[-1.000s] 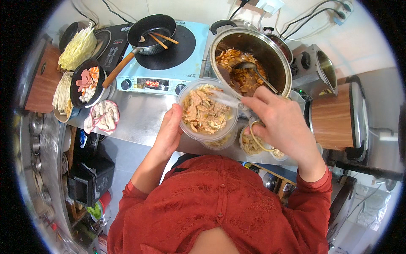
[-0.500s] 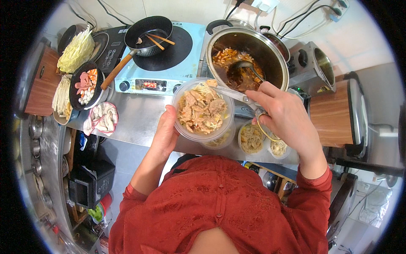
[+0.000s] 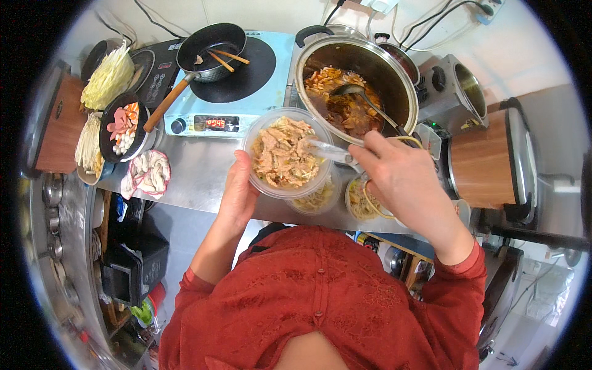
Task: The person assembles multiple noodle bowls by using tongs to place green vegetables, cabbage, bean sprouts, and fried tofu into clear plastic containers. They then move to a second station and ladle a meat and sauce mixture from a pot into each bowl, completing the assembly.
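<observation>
My left hand grips the side of a round clear plastic tub, raised above the counter. Inside lie pieces of cooked meat over pale noodles or sprouts. My right hand holds a pair of scissors by its yellow-edged loops. The blades reach over the tub's right rim and touch the meat; they look smeared by motion. Partly under the raised tub, a second tub of noodles stands on the counter. To its right is another noodle tub, partly covered by my right hand and the scissors.
A large steel pot of reddish stew with a ladle stands behind my right hand. Left of it, a frying pan with chopsticks rests on a blue induction cooker. Farther left are a vegetable bowl, cabbage and a crumpled cloth.
The scissors have swung lower, from the tub's far rim onto the meat. My right hand has turned and shifted slightly nearer and left. The tub has moved slightly left and toward the back.
</observation>
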Action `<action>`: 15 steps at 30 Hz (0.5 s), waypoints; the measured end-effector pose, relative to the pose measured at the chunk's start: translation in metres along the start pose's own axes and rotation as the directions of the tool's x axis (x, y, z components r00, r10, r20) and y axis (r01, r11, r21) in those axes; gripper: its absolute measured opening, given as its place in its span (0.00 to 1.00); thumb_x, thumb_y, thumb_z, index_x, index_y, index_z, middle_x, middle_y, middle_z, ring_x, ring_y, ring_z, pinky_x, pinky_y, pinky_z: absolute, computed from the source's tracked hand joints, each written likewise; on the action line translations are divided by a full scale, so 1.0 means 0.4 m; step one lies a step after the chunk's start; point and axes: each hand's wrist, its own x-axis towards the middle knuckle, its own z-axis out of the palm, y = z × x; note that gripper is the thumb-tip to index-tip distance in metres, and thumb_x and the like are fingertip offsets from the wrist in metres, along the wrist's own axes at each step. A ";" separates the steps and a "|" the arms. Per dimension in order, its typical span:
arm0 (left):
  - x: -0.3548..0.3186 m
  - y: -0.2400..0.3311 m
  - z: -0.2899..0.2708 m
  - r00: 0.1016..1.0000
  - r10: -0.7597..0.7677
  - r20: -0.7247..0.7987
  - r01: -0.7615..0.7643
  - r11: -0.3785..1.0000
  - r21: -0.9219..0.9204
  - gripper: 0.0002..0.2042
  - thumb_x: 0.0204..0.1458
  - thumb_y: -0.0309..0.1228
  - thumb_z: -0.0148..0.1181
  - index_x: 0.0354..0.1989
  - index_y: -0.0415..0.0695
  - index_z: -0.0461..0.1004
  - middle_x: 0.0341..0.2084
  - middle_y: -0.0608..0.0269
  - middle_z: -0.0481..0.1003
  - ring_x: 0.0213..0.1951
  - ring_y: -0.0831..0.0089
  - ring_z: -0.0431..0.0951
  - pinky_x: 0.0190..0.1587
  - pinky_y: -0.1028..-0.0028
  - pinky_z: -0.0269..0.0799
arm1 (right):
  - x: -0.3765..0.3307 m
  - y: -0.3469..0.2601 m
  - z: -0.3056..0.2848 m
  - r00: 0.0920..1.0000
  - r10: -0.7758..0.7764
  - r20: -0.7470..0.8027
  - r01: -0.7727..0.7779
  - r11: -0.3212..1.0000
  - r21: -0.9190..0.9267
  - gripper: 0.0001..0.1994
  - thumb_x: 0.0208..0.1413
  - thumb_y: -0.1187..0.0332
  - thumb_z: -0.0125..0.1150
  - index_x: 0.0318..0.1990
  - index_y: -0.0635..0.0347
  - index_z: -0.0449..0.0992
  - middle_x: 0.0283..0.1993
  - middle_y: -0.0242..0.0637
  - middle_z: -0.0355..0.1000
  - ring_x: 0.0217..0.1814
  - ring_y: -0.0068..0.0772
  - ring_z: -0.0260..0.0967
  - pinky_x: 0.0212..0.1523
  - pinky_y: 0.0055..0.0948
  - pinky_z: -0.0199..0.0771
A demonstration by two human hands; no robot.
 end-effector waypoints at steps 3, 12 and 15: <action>0.000 0.001 0.002 1.000 0.011 -0.001 -0.011 1.000 0.001 0.46 0.61 0.68 0.39 0.75 0.41 0.52 0.72 0.56 0.58 0.73 0.62 0.58 0.72 0.58 0.54 | -0.004 -0.001 -0.004 0.998 -0.048 0.031 0.047 0.998 0.030 0.24 0.38 0.76 0.67 0.49 0.57 0.77 0.40 0.34 0.69 0.42 0.36 0.75 0.36 0.35 0.76; 0.008 -0.002 -0.001 0.997 0.060 -0.055 -0.062 0.997 -0.044 0.42 0.62 0.64 0.46 0.69 0.36 0.60 0.65 0.53 0.69 0.65 0.64 0.70 0.64 0.62 0.68 | 0.018 0.017 -0.009 0.996 -0.088 -0.026 0.086 0.992 -0.089 0.21 0.40 0.78 0.65 0.46 0.59 0.76 0.39 0.35 0.69 0.42 0.36 0.75 0.36 0.36 0.77; 0.007 0.002 -0.008 1.000 -0.015 -0.015 0.015 1.000 0.003 0.47 0.59 0.69 0.41 0.74 0.40 0.53 0.71 0.55 0.60 0.72 0.61 0.59 0.71 0.57 0.56 | 0.023 0.030 -0.013 0.998 -0.033 0.047 0.033 0.999 0.001 0.21 0.40 0.78 0.65 0.47 0.60 0.76 0.38 0.37 0.69 0.39 0.41 0.76 0.37 0.39 0.77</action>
